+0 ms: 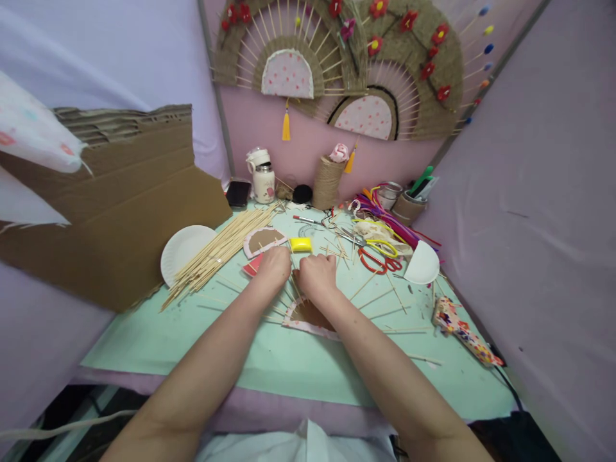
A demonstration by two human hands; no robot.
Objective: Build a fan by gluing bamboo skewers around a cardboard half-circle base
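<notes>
My left hand and my right hand are side by side above the table, both with curled fingers. Whatever they grip is hidden by the fingers and backs of the hands. Below them lies a brown cardboard half-circle with a pale, pink-spotted edge. Thin wooden sticks fan out from it to both sides. Partly covered by my left hand is a red piece. Just beyond the hands lie a small yellow packet and a second cardboard half-circle with a pale rim.
At left, a stack of wooden sticks overlaps a white paper plate, beside a large cardboard sheet. Yellow scissors, red scissors, half a plate and a patterned glue gun lie right. A bottle and twine roll stand behind.
</notes>
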